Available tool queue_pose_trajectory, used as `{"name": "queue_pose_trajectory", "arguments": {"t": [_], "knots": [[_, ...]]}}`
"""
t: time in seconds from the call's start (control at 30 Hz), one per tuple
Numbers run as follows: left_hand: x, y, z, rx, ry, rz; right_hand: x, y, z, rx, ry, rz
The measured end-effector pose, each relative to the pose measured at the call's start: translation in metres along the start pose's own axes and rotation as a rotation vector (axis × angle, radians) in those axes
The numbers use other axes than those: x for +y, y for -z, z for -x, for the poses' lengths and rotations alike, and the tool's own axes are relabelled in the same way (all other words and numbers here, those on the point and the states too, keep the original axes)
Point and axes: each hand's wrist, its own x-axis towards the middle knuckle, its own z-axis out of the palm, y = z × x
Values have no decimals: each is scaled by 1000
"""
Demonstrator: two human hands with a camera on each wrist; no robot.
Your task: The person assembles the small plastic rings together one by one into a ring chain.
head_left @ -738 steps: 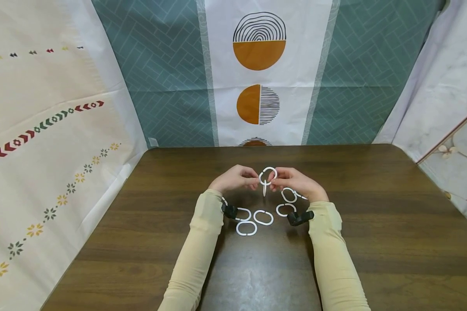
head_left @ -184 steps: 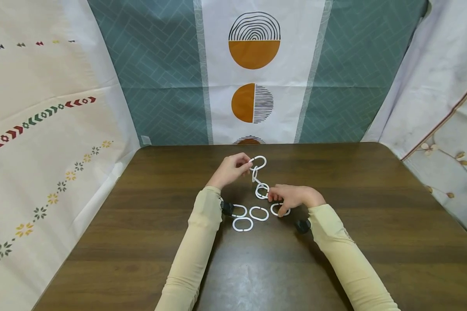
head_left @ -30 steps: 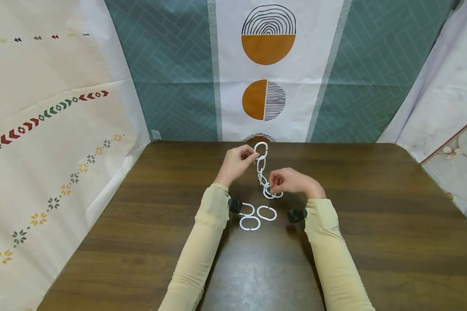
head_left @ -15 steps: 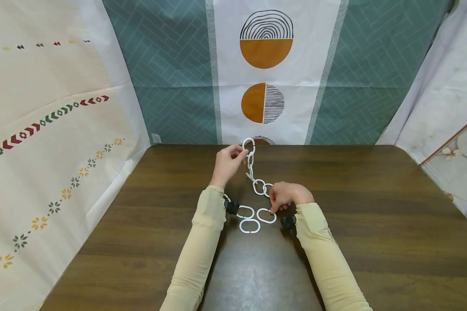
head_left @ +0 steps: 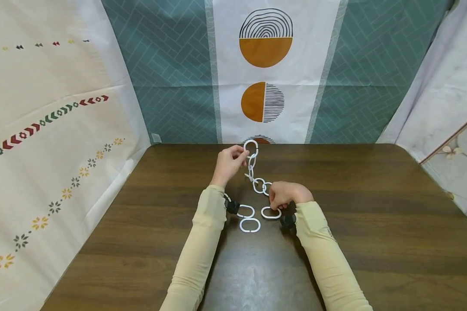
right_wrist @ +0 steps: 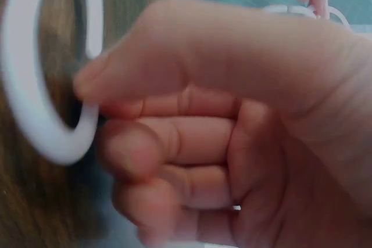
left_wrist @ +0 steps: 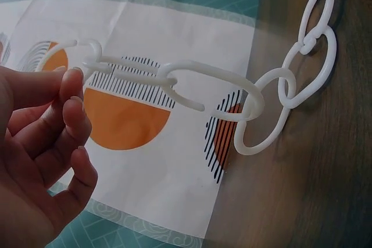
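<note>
In the head view my left hand point(head_left: 228, 164) pinches the end link of a white plastic chain point(head_left: 259, 192) between thumb and fingertips. The chain point(left_wrist: 215, 72) hangs from it, its far links reaching down to the table near the other hand. In the left wrist view the left hand's point(left_wrist: 52, 143) other fingers are loosely bent. My right hand point(head_left: 289, 193) pinches a loose white chain link point(head_left: 271, 218) low over the table. In the right wrist view the right hand's point(right_wrist: 209, 68) thumb overlaps that link point(right_wrist: 20, 68), close to its gap; the index finger is mostly hidden behind the thumb.
Two loose white links, an upper one point(head_left: 254, 211) and a lower one point(head_left: 250, 232), lie left of the right hand. Another link point(head_left: 227, 197) shows partly beside the left wrist's black camera point(head_left: 232, 207). A brown wooden table point(head_left: 373, 242) extends around; patterned cloths point(head_left: 171, 86) hang behind it.
The right hand has left the chain's lower end, come down to a loose link and shifted it slightly right. The left hand keeps its hold; the chain has grown longer since the oldest frames.
</note>
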Motion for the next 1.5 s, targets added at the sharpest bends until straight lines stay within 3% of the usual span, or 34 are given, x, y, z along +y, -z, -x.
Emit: {"name": "queue_pose_trajectory", "arguments": {"t": [0.27,0.43,0.7,0.97,1.3,1.5], "knots": [[-4,0,-1,-22,4,6,14,5,4,53,135,-80],[-4,2,0,-14,0,-2,23,10,13,152,169,-138],[-3,4,1,-18,0,11,36,14,20,249,127,-170],[1,7,-2,-14,-4,14,43,20,21,416,74,-172],[1,0,0,-169,29,-82,47,20,18,613,138,-115],[-1,-4,1,-206,21,-154,40,22,19,633,186,-254]]}}
